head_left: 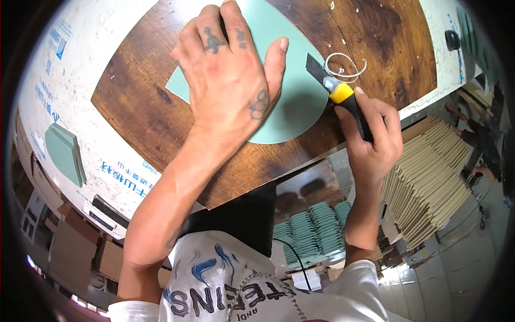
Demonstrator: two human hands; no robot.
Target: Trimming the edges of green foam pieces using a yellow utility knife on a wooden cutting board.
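My left hand (222, 80) lies flat on a pale green sheet (300, 110) with a curved outer edge, fingers reaching away and thumb spread out. The sheet rests on a dark wood-grain board (155, 102). My right hand (378, 137) grips a utility knife (341, 93) with a black and yellow handle. Its dark blade is out, pointing up and left over the sheet's right edge. Beside the blade, a thin white curled strip (351, 75) lies on the board. The sheet's far end runs out of view.
The board sits on a white table (70, 102) with blue print. Cut green pieces (65, 154) are stacked at left; a small black object (452, 39) is at far right. Below stand stacks of green pieces (311, 231) and tan sheets (426, 182). A black cable (300, 260) hangs near my body.
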